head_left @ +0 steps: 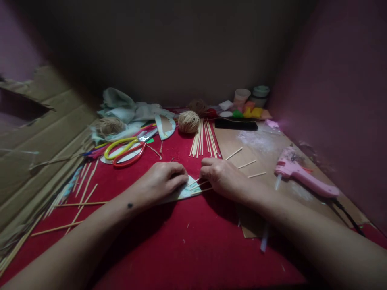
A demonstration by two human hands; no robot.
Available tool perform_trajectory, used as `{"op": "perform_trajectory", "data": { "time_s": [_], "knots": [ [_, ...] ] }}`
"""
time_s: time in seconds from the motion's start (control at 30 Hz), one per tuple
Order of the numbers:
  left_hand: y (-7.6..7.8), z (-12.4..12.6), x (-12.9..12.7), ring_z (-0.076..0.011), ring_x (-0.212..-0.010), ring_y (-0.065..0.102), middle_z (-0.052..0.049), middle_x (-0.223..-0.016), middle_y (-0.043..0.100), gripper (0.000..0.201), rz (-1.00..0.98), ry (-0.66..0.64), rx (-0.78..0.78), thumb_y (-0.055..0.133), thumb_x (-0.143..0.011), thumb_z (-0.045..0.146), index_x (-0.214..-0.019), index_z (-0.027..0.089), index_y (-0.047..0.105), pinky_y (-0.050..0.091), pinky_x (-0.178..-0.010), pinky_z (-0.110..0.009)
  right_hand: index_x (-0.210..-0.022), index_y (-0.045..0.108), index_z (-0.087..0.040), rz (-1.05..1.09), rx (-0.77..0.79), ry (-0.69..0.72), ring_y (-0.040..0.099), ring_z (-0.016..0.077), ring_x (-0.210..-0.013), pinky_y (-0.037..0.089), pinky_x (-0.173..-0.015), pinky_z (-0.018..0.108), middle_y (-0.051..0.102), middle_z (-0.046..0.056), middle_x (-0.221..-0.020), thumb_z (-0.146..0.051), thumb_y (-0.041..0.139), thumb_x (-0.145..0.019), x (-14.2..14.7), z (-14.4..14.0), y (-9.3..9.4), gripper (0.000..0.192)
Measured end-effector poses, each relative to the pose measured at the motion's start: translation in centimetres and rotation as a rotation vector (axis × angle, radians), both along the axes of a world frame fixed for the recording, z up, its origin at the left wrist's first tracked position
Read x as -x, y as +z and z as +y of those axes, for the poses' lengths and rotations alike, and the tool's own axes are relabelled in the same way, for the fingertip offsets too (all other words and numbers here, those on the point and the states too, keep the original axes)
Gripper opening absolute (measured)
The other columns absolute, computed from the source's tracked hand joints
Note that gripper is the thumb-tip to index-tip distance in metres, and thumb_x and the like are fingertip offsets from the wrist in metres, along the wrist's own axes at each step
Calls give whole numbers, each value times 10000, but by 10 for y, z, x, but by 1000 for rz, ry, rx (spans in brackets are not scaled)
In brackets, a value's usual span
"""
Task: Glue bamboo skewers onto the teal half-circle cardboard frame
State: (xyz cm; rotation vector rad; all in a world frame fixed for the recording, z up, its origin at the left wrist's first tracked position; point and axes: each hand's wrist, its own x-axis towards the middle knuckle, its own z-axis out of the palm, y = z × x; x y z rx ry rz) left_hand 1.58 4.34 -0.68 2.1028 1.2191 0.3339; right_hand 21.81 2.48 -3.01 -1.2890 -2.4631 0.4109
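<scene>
Low over the red cloth, my left hand (169, 177) has its fingers closed on the edge of a pale blue patterned, fabric-covered piece (185, 192). Thin wooden sticks (256, 175) lie across the right end of this piece and fan out to the right. My right hand (219, 174) is closed over these sticks, its fingertips partly hidden behind the knuckles. Beyond my hands, a bundle of similar sticks (202, 141) rests beside a ball of twine (188, 122). A half-round fabric-edged piece (165, 127) lies farther back.
Scissors with yellow and red handles (129, 156) lie at the left. More sticks (83, 203) are scattered near the cardboard wall (65, 108). On the brown board (232, 141) at the right rests a pink glue gun (305, 177); a black phone-like slab (236, 124) lies behind.
</scene>
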Motion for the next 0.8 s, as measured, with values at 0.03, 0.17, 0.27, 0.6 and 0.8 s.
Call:
{"op": "perform_trajectory", "data": {
  "time_s": [0.03,0.17,0.27,0.6,0.8],
  "knots": [
    [2,-1,0,-123,-574,523,-16,-653,617,243,-62,43,79,526,-798,373,-774,166,652,397,-532,-239,-635,637,-129,0,6,1,424,86,-615,304,-572,250,538,20,-741,-39,538,-821,-1,-1,0,228],
    [7,-3,2,-92,-445,438,25,-553,553,150,-307,268,233,509,-731,242,-836,176,594,294,-418,-206,-866,732,-135,78,-12,21,539,117,-710,392,-643,245,636,72,-877,-79,509,-879,-6,-4,12,231],
    [10,-2,4,-84,-429,392,46,-488,467,75,-403,347,100,495,-687,197,-733,187,553,263,-417,-212,-930,739,-124,92,-63,-110,587,141,-784,420,-704,254,676,96,-921,-81,497,-887,-11,4,30,249],
    [8,12,14,-86,-464,419,49,-562,476,52,-567,345,10,459,-719,221,-723,193,502,334,-437,-217,-913,751,-88,-260,181,-511,684,262,-821,433,-610,293,727,190,-871,-227,628,-808,15,82,37,212],
    [4,13,16,-111,-512,520,16,-630,577,232,-404,421,-109,546,-828,412,-815,181,557,409,-497,-246,-1099,661,-112,-312,278,-583,650,241,-1027,529,-855,398,672,139,-1135,-303,660,-883,33,101,38,289]
  ]
}}
